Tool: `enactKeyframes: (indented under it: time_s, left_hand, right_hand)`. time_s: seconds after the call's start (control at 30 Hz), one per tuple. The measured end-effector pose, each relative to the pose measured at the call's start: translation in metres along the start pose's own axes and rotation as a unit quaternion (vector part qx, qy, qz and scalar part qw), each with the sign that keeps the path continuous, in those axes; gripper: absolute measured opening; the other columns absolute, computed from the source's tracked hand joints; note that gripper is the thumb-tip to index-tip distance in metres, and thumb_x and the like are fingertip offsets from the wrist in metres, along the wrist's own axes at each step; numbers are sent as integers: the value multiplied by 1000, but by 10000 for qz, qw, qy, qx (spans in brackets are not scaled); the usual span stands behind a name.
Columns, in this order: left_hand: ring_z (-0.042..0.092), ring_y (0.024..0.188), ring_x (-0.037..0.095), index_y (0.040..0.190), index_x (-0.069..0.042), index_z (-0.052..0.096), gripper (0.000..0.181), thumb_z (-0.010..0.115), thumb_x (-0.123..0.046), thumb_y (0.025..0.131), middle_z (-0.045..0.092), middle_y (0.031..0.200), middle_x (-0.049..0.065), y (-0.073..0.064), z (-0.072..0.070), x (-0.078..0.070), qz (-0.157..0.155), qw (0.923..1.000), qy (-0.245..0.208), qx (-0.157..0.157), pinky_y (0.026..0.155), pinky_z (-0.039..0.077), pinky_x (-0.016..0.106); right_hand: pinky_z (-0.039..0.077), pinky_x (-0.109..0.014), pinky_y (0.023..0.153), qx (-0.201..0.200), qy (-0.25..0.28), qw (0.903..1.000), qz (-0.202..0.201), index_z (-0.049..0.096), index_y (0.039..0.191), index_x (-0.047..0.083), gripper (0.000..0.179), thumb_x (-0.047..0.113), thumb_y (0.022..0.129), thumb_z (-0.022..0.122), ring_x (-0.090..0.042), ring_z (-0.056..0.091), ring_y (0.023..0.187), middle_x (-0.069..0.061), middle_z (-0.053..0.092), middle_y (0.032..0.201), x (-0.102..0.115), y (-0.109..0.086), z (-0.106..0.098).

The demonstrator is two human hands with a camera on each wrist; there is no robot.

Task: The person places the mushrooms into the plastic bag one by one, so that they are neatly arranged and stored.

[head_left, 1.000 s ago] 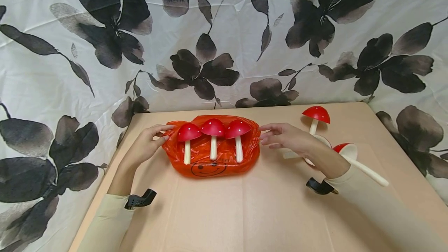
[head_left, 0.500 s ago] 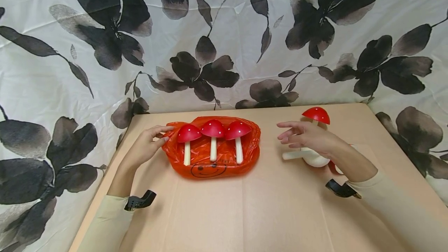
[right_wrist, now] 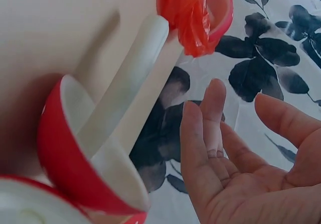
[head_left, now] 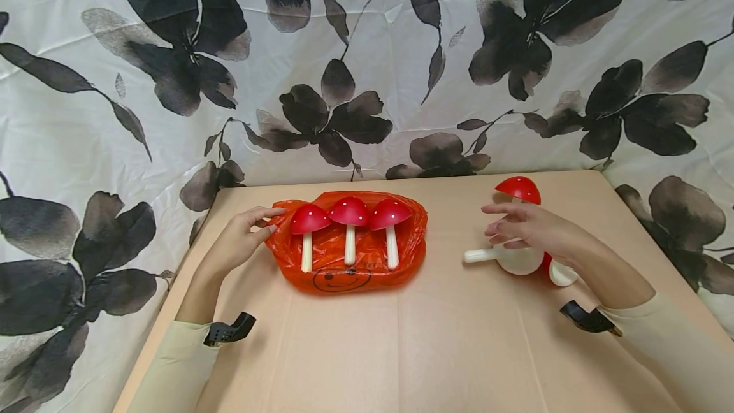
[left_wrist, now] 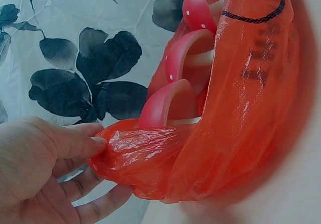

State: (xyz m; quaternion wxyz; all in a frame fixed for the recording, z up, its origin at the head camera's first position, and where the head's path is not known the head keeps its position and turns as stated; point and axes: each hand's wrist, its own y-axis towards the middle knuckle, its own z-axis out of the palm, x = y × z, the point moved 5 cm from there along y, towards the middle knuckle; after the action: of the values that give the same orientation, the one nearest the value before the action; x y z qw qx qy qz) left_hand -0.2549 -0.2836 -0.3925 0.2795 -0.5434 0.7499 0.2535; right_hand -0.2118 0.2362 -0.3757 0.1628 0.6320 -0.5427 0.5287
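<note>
So a crinkly orange-red bag (head_left: 327,244) is parked on the pale wooden table (head_left: 401,349), roughly toward ten o'clock from the table's middle. Three red-capped mushrooms (head_left: 348,210) with white dots are lined up in its hollow, caps at twelve, stalks at six, and a smiley (head_left: 342,278) is drawn on the bag's six o'clock side. The bag's edge is pinched around ten o'clock by the left hand (head_left: 243,234), thumb and fingers both on the plastic.

Over at three o'clock from the bag, nothing is gripped by the right hand (head_left: 533,229); its fingers are loosely spread, as seen in the right wrist view. Three loose mushrooms are scattered around it: a red cap (head_left: 518,188) near twelve, a stalk (head_left: 480,255) pointing to nine, and another, partly hidden mushroom (head_left: 562,273) near five. A floral cloth (head_left: 401,50) is hung at twelve.
</note>
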Motion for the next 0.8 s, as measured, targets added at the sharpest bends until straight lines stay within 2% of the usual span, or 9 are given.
enactKeyframes:
  time_s: [0.2,0.5,0.63,0.8]
  left_hand:
    - [63,105,31,134,-7,66,36,62,-2,98,66,127,14,-1,0,-1,16,10000,-7,-1,77,54,24]
    - [63,104,30,133,-6,66,36,62,-3,98,66,127,15,-1,1,-1,42,10000,-34,-3,76,53,23]
    - [63,103,30,133,-7,67,36,62,-2,98,67,125,14,-1,2,-1,49,10000,-35,-5,75,53,24]
    - [63,105,29,134,-8,66,37,62,-2,98,67,125,13,0,3,-1,75,10000,-18,-7,78,53,27]
  right_hand:
    - [54,-49,98,-26,-232,9997,58,30,157,1,66,30,104,56,-35,66,116,-28,59,136,-7,-4,-6]
    - [57,-43,93,-54,-75,9994,347,29,157,0,68,34,105,55,-34,67,114,-28,60,134,-24,-13,-9]
    - [58,-38,89,-9,31,9990,452,29,156,-1,65,31,106,54,-31,68,111,-26,61,131,-30,-18,-7]
    - [59,-36,87,40,240,9985,483,27,156,-4,65,28,106,53,-30,68,107,-26,63,128,-36,-21,-4]
